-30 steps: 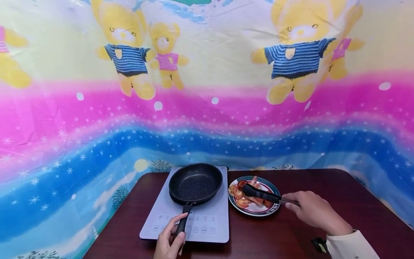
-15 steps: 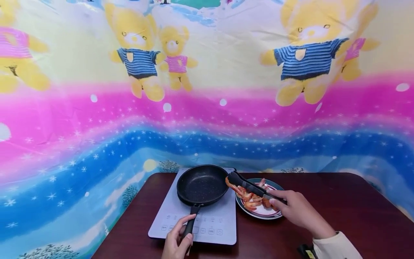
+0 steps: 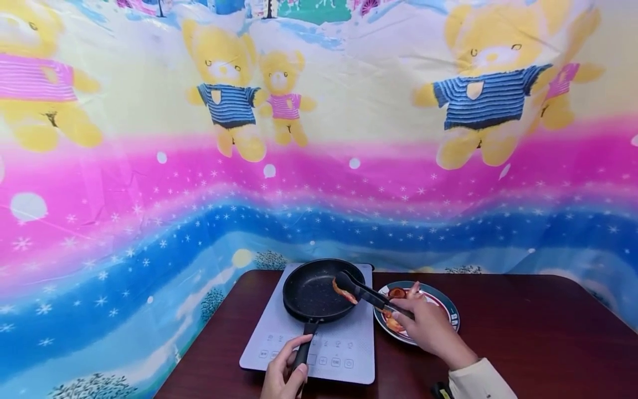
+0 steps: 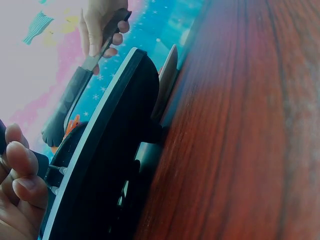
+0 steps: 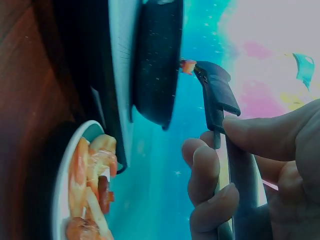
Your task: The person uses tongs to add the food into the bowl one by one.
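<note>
My left hand [image 3: 285,372] grips the black handle [image 3: 302,353] of a frying pan [image 3: 311,291], which sits on a white induction cooktop [image 3: 259,343]. In my right hand [image 3: 435,331] I hold black-tipped tongs [image 3: 371,296], thumb and fingers around their arms. The tongs' head pinches a curved orange-red piece of food [image 3: 344,292] over the right part of the pan. In the right wrist view that piece [image 5: 188,66] shows at the pan's rim, mostly hidden. More orange and pale pieces [image 5: 95,170] lie on a round plate [image 3: 452,310], partly behind my right hand.
A dark red-brown wooden table [image 3: 518,327] carries the cooktop and plate. Touch keys [image 3: 335,362] line the cooktop's front. A small black object [image 3: 441,390] shows by my right sleeve [image 3: 480,381]. Behind the table hangs a cloth [image 3: 379,127] printed with bears.
My right hand has lifted a piece from the plate with the tongs and carried it left over the pan. My left hand keeps its grip on the handle. The head view has shifted slightly.
</note>
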`<state>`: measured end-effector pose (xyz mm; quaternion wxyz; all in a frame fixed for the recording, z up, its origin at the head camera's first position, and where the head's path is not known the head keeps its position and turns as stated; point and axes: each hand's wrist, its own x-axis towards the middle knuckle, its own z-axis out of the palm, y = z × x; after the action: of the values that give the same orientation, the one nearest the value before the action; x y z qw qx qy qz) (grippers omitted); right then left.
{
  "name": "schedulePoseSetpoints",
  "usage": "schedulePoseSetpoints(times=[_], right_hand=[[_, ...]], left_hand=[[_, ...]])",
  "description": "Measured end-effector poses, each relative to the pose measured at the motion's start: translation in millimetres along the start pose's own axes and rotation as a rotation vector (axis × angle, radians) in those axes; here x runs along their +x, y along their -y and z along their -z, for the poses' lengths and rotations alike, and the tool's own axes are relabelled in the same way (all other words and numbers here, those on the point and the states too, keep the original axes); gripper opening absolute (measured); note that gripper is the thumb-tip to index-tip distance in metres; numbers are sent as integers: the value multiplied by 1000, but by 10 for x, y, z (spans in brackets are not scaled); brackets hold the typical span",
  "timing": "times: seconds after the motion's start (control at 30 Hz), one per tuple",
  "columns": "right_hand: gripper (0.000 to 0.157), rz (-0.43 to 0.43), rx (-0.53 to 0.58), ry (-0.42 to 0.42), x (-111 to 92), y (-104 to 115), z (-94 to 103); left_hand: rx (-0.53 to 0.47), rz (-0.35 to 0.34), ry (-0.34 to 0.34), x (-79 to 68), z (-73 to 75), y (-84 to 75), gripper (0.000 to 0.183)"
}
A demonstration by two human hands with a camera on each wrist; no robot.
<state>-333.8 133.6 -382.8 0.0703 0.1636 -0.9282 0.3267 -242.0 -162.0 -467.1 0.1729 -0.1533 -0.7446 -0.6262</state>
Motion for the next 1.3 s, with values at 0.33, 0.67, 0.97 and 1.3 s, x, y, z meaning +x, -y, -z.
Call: schedulePoseSetpoints(times=[0.33, 0.67, 0.97, 1.3], right_hand=[[33, 2, -41, 13, -37, -11, -32], [34, -30, -32, 47, -71, -2, -26], [36, -31, -33, 145, -189, -41, 284], [39, 83, -91, 317, -351, -180, 857]], left_hand=[[41, 103, 7, 12, 2, -42, 47], [66, 148, 32, 20, 23, -66, 46], [57, 111, 39, 15, 9, -52, 47], [45, 35, 35, 18, 27, -33, 44]])
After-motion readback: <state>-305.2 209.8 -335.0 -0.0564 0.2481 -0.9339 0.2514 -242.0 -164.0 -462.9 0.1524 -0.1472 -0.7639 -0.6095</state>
